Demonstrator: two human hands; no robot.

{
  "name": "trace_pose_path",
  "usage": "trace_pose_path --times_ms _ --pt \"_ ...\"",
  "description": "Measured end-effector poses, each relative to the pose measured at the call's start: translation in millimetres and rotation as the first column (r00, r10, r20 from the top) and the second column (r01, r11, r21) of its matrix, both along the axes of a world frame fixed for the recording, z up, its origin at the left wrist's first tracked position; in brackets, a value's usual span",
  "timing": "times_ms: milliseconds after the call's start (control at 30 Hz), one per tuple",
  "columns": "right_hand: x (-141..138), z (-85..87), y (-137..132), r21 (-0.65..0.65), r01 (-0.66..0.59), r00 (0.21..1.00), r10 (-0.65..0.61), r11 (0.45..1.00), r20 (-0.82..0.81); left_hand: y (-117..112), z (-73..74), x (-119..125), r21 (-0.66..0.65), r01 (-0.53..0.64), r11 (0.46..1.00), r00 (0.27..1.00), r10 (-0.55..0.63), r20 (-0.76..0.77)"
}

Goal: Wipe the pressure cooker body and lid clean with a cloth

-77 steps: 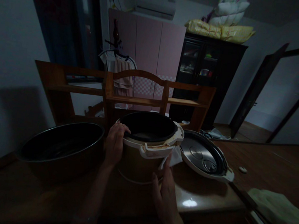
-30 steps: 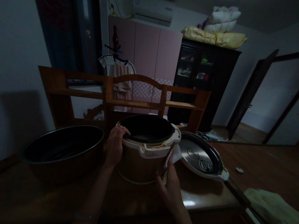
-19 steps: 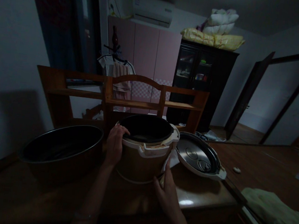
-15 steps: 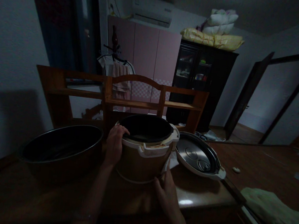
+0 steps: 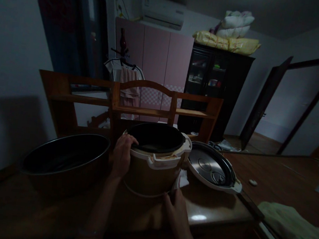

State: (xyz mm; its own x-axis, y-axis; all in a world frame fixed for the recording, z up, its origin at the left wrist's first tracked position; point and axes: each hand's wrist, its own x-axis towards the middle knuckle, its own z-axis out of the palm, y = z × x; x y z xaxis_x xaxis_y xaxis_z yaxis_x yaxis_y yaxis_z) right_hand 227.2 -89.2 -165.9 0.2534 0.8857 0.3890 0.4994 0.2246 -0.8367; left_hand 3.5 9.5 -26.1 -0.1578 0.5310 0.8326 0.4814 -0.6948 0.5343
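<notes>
An electric cooker (image 5: 149,175) stands upright before me with its top uncovered and a dark inner pot (image 5: 157,136) inside. My left hand (image 5: 122,155) grips the cooker's left rim, fingertips curled over the edge. Low on the right side, my right hand (image 5: 177,210) pinches a white cloth or tissue (image 5: 183,178) against the body; which of the two it is, I cannot tell. The detached cooker lid (image 5: 204,165) lies to the right with its metal inside facing up.
A large dark basin (image 5: 66,174) sits left of the cooker on the wooden desk (image 5: 209,212). Behind rises a wooden shelf rack (image 5: 143,111). To the right, a pale green cloth (image 5: 291,224) and a small white object (image 5: 252,182) lie on a brown surface.
My right hand has slid slightly down the cooker's side, and more of the white cloth or tissue shows above it. My left hand keeps its place on the rim.
</notes>
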Motion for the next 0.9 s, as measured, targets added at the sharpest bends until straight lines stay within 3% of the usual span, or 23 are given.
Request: trace_pose_path --times_ms 200,400,667,900 --pt "-22 -1.5 -18 0.12 -0.053 0.996 0.044 0.991 0.076 0 0.5 1 0.022 0.002 1.0 1.0 -0.002 0.006" --pt "-32 21.3 -20 0.198 -0.141 0.982 0.111 0.97 0.155 -1 0.6 0 0.004 -0.008 1.0 1.0 0.008 -0.01" --pt "-13 54.8 0 0.289 -0.203 0.957 0.127 0.936 0.263 -4 3.4 2 0.01 0.013 1.0 1.0 -0.013 -0.002" --pt "2 66.7 7 0.299 -0.228 0.945 0.137 0.927 0.298 -3 2.6 2 0.005 -0.001 1.0 1.0 0.001 0.009"
